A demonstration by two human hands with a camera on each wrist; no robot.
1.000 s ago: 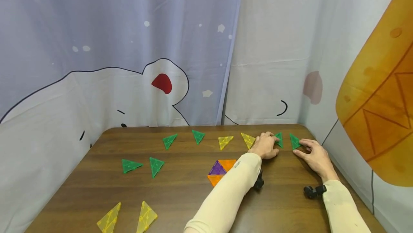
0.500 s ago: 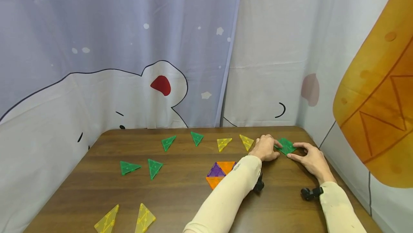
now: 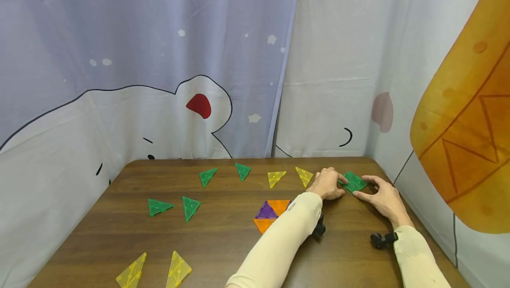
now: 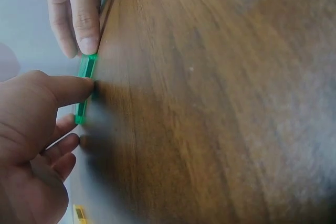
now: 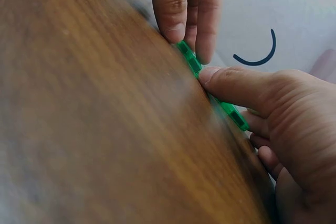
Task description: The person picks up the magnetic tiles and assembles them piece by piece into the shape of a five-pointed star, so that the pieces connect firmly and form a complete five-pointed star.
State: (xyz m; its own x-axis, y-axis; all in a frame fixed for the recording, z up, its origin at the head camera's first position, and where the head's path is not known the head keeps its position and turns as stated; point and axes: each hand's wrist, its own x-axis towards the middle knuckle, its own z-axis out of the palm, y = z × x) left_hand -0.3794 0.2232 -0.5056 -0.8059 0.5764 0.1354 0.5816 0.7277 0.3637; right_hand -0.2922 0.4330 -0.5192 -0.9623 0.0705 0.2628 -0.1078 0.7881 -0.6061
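Two green triangular magnetic tiles (image 3: 353, 182) lie edge to edge at the far right of the table, forming one four-sided shape. My left hand (image 3: 327, 184) grips the left tile, its thumb against the near edge in the left wrist view. From the other side, my right hand (image 3: 384, 197) holds the right tile between thumb and fingers. In the right wrist view the right thumb (image 5: 226, 82) presses the green edge (image 5: 233, 115). The fingers partly cover both tiles.
Yellow triangles (image 3: 304, 176) and green triangles (image 3: 243, 171) lie in pairs along the back and left. A purple and orange joined shape (image 3: 268, 211) is partly hidden under the left sleeve. Large yellow triangles (image 3: 178, 270) lie at front left. Curtains hang behind the wooden table (image 3: 223, 243).
My right hand has moved left with its green tile, closing the gap to the other one. The left hand has stayed nearly in place; the last half second shows little movement.
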